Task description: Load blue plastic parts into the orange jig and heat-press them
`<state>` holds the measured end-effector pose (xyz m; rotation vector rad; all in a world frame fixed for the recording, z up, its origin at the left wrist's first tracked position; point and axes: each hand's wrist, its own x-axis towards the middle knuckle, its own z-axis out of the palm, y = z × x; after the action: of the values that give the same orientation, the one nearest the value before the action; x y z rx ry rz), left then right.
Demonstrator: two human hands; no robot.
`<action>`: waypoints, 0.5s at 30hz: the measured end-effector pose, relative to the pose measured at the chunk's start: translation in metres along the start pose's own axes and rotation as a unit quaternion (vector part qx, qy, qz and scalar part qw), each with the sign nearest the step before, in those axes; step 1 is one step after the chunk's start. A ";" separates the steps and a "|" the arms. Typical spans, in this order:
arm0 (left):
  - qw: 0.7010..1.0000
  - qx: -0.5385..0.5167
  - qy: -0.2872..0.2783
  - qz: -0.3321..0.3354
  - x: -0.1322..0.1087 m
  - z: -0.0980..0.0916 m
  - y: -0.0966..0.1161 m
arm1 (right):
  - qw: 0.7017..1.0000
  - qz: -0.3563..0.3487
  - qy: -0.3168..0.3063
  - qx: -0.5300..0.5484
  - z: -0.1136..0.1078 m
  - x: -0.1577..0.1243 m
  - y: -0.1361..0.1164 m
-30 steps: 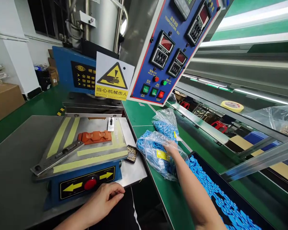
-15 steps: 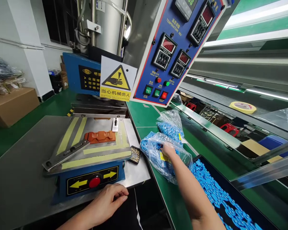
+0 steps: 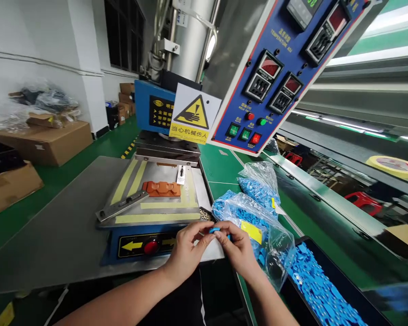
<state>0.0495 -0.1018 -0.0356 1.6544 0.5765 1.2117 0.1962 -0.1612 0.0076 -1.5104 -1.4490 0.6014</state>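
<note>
Both my hands meet in front of the press. My left hand [image 3: 190, 242] and my right hand [image 3: 236, 244] pinch a small blue plastic part [image 3: 214, 230] between their fingertips. More blue shows under the right fingers, mostly hidden. Just beyond my hands sits a small black tray of brass-coloured bits [image 3: 206, 214], partly covered by my fingers. Right of my right hand lies an open clear bag of blue parts [image 3: 238, 213] with a yellow label. On the press bed, an orange-brown fixture block [image 3: 161, 189] rests beside a metal bar [image 3: 122, 206].
A red button [image 3: 151, 246] is on the press's front panel. Above the bed hangs a warning sign [image 3: 194, 113] beside the blue control panel [image 3: 258, 90]. A second bag of blue parts [image 3: 258, 185] lies behind the first. A black bin [image 3: 347, 276] holds many blue parts at right.
My right hand has come out of the bag with blue plastic and moved left. My left hand has risen to meet it at the small blue part. The camera view has turned left.
</note>
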 end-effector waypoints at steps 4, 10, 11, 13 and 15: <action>0.991 0.057 0.070 0.099 -0.002 -0.018 0.001 | 0.999 -0.022 -0.006 0.044 0.029 0.005 -0.004; 0.917 0.344 -0.034 0.198 0.010 -0.098 0.002 | 0.977 0.130 -0.057 0.159 0.041 0.015 0.018; 0.898 0.392 -0.047 0.195 0.016 -0.113 0.003 | 0.970 0.157 -0.069 0.174 0.041 0.015 0.021; 0.862 0.470 -0.059 0.178 0.035 -0.139 0.005 | 0.956 0.190 -0.108 0.193 0.041 0.015 0.023; 0.839 0.520 -0.060 0.146 0.057 -0.157 0.006 | 0.947 0.191 -0.149 0.209 0.041 0.013 0.020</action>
<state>-0.0713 0.0081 0.0004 2.7947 1.0371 1.0246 0.1739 -0.1345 -0.0251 -1.3991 -1.1435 1.3335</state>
